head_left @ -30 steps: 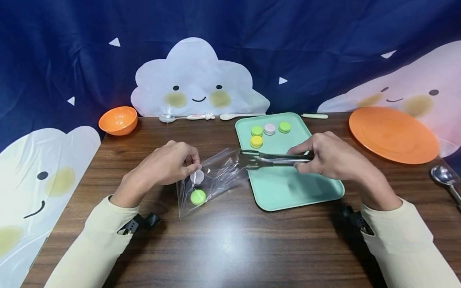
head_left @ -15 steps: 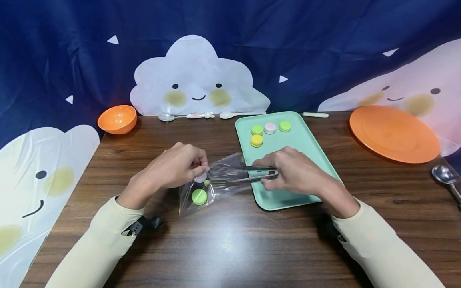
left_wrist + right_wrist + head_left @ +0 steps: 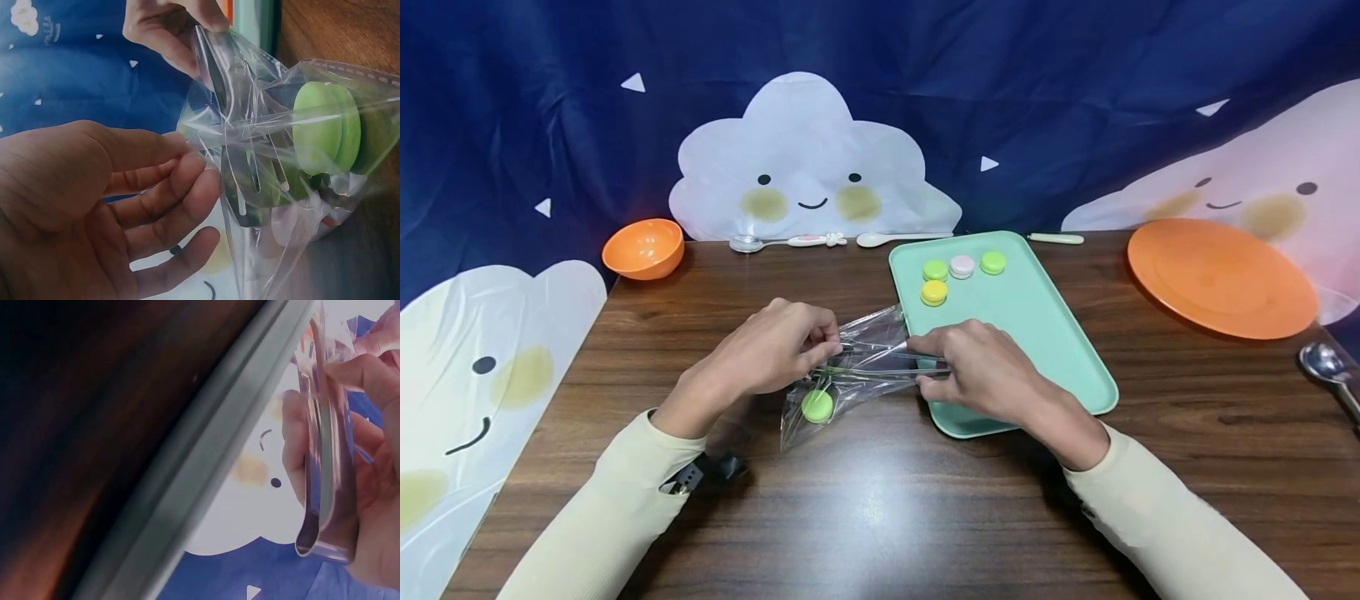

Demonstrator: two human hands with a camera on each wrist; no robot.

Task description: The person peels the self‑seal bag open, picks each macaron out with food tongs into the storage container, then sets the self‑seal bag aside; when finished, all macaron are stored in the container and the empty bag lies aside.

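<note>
A clear plastic bag [image 3: 857, 375] lies on the wooden table left of a teal tray [image 3: 1037, 333]. My left hand [image 3: 827, 346] pinches the bag's upper edge at its mouth. In my right hand [image 3: 925, 367] I grip metal tongs [image 3: 880, 367], whose tips reach inside the bag. At the bag's bottom lies a green macaron [image 3: 817, 406]. The left wrist view shows the green macaron [image 3: 325, 134] and the tongs [image 3: 240, 181] through the plastic. Two green macarons [image 3: 935, 270], a pink one [image 3: 961, 266] and a yellow one [image 3: 933, 292] sit at the tray's far end.
An orange bowl [image 3: 643, 247] stands at the back left and an orange plate [image 3: 1221, 277] at the back right. Spoons [image 3: 790, 242] lie along the far edge, and a metal spoon [image 3: 1330, 371] lies at the right edge. A blue cloud-print cloth hangs behind.
My right hand moved left off the tray and pushed the tongs into the bag. My left hand kept its hold on the bag's mouth and shifted slightly right.
</note>
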